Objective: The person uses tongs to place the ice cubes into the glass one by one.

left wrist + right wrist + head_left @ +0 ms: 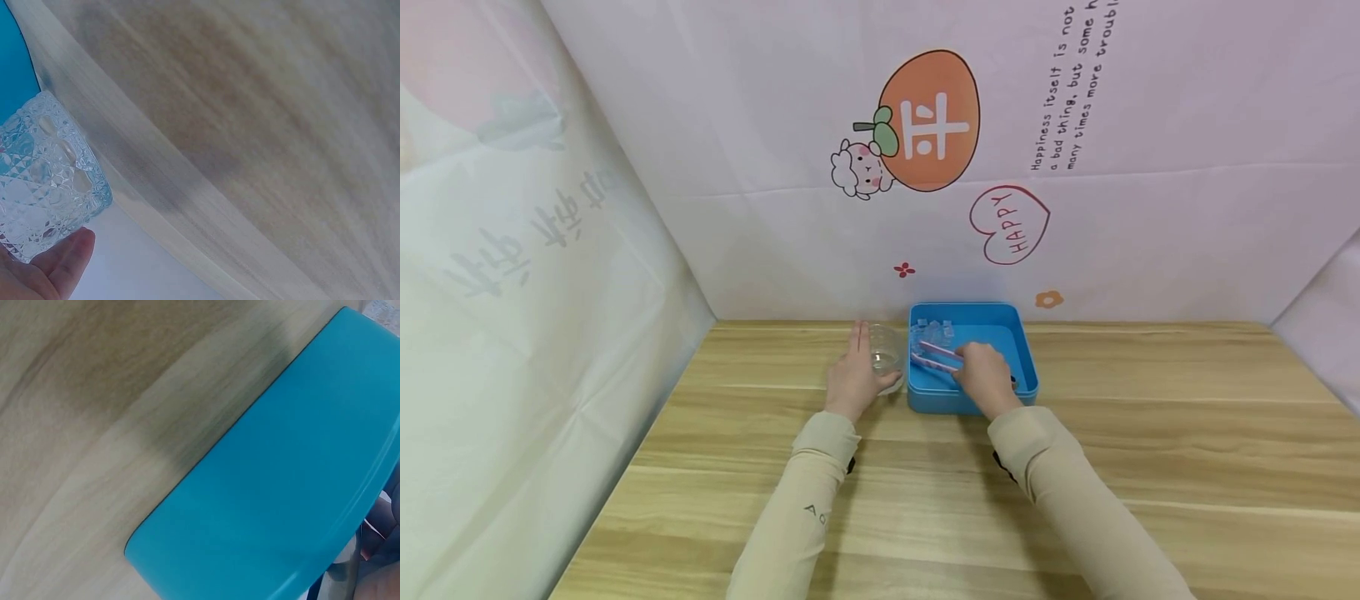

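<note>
Printed white cloth (775, 125) walling a wood-grain table (1157, 467) suggests a screened-off booth.

Wide passage right of blue box (943, 403); glass bowl (887, 343) blocks left side.

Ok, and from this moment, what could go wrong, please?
The pink tongs in the right hand might knock against the left side of the blue box, as the clear pieces lie close to it. These are crowded together, so picking one could push others aside. The left hand touches the clear glass; a careless push might slide or tip it.
</note>
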A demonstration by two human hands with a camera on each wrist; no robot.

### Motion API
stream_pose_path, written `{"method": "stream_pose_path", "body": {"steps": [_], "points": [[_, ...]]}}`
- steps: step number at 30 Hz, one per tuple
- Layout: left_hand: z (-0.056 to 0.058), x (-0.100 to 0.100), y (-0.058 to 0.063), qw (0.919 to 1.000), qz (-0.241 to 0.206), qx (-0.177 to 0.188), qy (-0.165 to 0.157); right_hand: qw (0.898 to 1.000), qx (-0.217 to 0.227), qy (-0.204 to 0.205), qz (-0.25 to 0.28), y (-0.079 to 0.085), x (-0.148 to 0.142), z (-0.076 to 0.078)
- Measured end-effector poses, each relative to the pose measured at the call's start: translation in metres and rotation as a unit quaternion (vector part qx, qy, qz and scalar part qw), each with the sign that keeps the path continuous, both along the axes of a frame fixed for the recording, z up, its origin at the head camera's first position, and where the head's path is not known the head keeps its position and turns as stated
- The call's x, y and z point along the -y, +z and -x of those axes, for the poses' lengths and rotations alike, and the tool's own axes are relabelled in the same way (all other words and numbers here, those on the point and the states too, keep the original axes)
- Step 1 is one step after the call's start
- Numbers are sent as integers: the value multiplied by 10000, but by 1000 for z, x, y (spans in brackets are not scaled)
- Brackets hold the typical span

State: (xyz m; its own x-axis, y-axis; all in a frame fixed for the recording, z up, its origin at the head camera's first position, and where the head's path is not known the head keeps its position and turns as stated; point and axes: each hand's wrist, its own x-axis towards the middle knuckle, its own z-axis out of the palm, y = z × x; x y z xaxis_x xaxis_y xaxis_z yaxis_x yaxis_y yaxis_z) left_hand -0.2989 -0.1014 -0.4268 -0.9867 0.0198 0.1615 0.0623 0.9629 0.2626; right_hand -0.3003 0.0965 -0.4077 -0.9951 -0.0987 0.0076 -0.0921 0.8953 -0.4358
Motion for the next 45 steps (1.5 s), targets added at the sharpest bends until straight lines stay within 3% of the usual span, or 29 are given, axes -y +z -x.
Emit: {"method": "stream_pose_path", "body": {"steps": [10, 45], "points": [[0, -2, 0, 9999, 17, -92, -67, 9998, 61, -191, -86, -2, 1, 4], [-1, 0, 2, 10000, 44, 12, -23, 9997, 116, -166, -107, -2, 1, 3]]}}
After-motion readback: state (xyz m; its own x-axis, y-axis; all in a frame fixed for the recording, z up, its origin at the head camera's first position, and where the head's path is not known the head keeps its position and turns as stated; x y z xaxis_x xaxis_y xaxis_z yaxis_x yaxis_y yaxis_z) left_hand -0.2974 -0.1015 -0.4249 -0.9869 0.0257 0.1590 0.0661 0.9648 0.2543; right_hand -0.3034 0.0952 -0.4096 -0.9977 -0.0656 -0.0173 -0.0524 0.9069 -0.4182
